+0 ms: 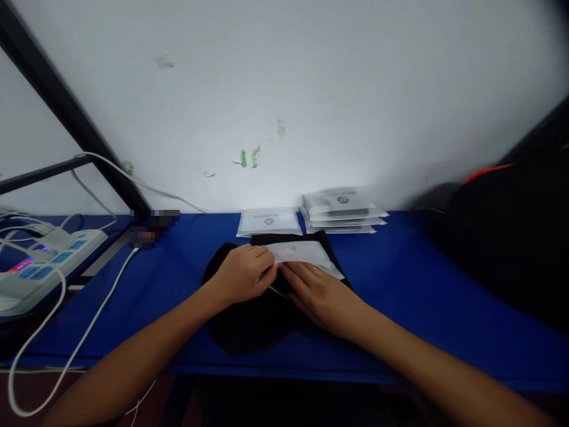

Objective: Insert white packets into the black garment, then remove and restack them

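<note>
My L hand (246, 273) is at the near L corner of a white pouch (306, 252), thumb & fingers closed on the edge, so that grip looks like a pinch. My R hand (322, 296) is palm-down w/ fingers under the pouch's top layer at the near edge; can't tell if they're grasping anything in there or just lifting the film, b/c the layer hides the tips.

Pouch is in front of me, mid-table, on top of some folded black cloth (249, 335), which spreads toward me & to the L on the blue table (400, 350). Its far R corner lies flat-ish; near edge is raised over my R fingers.

Step in hand, my read: working the pouch's mouth, L side pinning, R side inside or under. Next move prob. calls for a steady L pinch & flat R fingers, so the thin film doesn't crease or slip on the soft cloth.

Behind, by the wall (355, 107): one similar pouch (269, 222) lying alone w/ printing on it, & just R of it a pouch stack (340, 207), edges a bit uneven. Far L: power strip (53, 264) w/ white cable (104, 308) looping toward the table's near edge, well apart from my hands.
</note>
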`<move>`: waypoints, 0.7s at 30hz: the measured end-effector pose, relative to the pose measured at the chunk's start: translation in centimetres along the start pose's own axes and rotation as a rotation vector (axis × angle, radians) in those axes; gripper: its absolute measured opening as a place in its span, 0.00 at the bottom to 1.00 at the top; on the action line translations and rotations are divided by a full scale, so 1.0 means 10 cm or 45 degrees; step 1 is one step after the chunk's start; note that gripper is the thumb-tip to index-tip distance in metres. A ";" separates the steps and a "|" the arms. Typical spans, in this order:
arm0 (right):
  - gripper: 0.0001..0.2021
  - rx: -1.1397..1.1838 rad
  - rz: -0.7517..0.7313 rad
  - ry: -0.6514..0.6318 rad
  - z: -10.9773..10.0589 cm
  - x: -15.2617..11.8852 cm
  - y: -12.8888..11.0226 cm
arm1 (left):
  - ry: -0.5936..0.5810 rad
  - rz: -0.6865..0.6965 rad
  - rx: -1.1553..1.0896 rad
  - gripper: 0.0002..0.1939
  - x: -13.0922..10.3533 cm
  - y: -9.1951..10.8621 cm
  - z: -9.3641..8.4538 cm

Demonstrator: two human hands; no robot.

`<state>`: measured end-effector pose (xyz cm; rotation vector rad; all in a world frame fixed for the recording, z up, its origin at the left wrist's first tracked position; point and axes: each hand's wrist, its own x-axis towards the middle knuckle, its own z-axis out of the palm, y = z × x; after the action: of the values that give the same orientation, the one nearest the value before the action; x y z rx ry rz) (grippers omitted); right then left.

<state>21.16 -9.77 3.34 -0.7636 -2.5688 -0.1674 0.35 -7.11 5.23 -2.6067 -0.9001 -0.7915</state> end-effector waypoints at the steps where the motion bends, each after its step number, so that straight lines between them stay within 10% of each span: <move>1: 0.23 -0.015 0.091 -0.072 0.03 0.01 0.02 | -0.017 -0.004 -0.022 0.15 0.00 0.00 0.00; 5: 0.24 -0.097 0.284 -0.350 0.11 0.01 0.11 | -0.087 -0.112 -0.215 0.05 0.00 0.01 0.00; 8: 0.22 -0.198 0.212 -0.365 0.14 -0.01 0.18 | -0.203 -0.133 -0.291 0.23 -0.04 0.02 0.00; 14: 0.13 -0.162 -0.047 -0.051 0.08 -0.04 0.22 | -0.444 -0.001 -0.264 0.37 -0.13 -0.02 0.02; 21: 0.17 0.136 -0.481 0.332 0.00 -0.10 0.26 | -0.097 -0.060 -0.257 0.34 -0.13 -0.33 -0.01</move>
<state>23.31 -8.12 2.81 -0.1954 -2.4216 -0.2285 -2.66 -5.25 4.77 -2.8166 -0.9511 -0.8410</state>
